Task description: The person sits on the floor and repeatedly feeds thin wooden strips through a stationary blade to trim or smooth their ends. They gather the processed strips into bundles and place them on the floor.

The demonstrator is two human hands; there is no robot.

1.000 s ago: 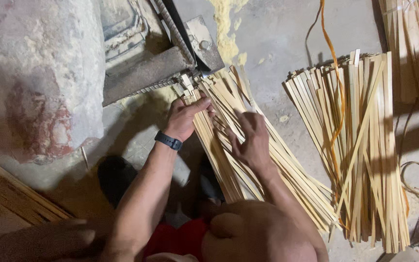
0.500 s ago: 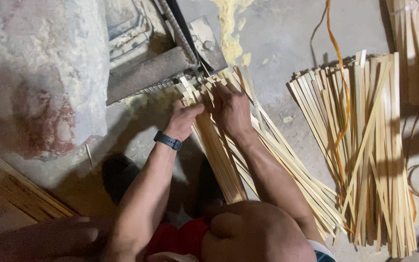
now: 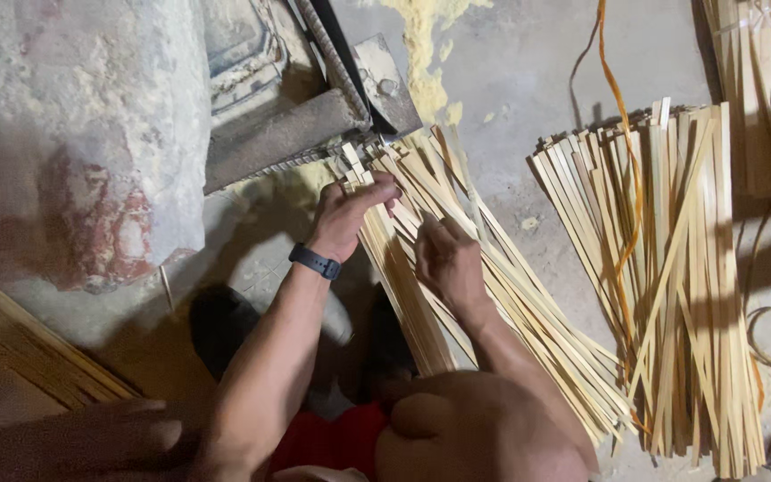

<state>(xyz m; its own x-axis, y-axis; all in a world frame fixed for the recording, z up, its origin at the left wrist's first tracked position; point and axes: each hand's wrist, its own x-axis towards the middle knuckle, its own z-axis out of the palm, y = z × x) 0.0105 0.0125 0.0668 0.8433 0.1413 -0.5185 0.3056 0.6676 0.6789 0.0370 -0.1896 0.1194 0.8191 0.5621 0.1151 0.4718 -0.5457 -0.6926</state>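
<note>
Bamboo strips [image 3: 493, 295] are fanned out on the concrete floor [image 3: 510, 80] right in front of the person, top ends pointing into the mouth of a grimy metal machine [image 3: 314, 116]. Left hand [image 3: 350, 214] is curled over the upper ends of the strips just below the machine, fingers closed around what looks like a few of them, thumb side up. There's a dark wristband [image 3: 315, 261] on that wrist. Right hand [image 3: 448, 263] lies on top of the pile a bit lower down, fingers loosely bent and pressing on the strips, not really clamped around any as far as I can tell.

Floor is bare grey concrete with yellow sawdust [image 3: 421, 54] scattered near the machine. A big rough stone-like block [image 3: 73, 134] sits to the left. 1 second bundle of strips [image 3: 671, 286] lies to the right, well apart from the first, with an orange strap [image 3: 622, 152] trailing over it. More strips [image 3: 760, 80] in the top right corner, and some flat slats [image 3: 20, 357] at the bottom left. No bins or boxes, everything lies loose on the floor.
</note>
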